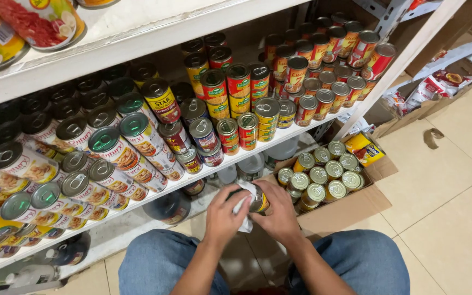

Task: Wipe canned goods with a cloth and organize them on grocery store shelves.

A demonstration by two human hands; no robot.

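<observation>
Left hand [222, 216] fingers press crumpled white cloth [245, 205] onto cylindrical metal can [258, 201]; right hand [279, 213] fingers wrap can.

A soft white cloth [245, 205] wraps a glossy metal can [258, 201]; the cardboard box [350, 205] looks matt brown.

You see two hands: your left hand [222, 214] and your right hand [279, 210], with one can [258, 201] and one white cloth [245, 206] between them. The open cardboard box [350, 207] holds about eleven gold-lidded cans [323, 175] and one yellow packet [365, 148]. Two white shelves [154, 33] show, the lower one carrying far too many tins [137, 136] to count exactly.
</observation>
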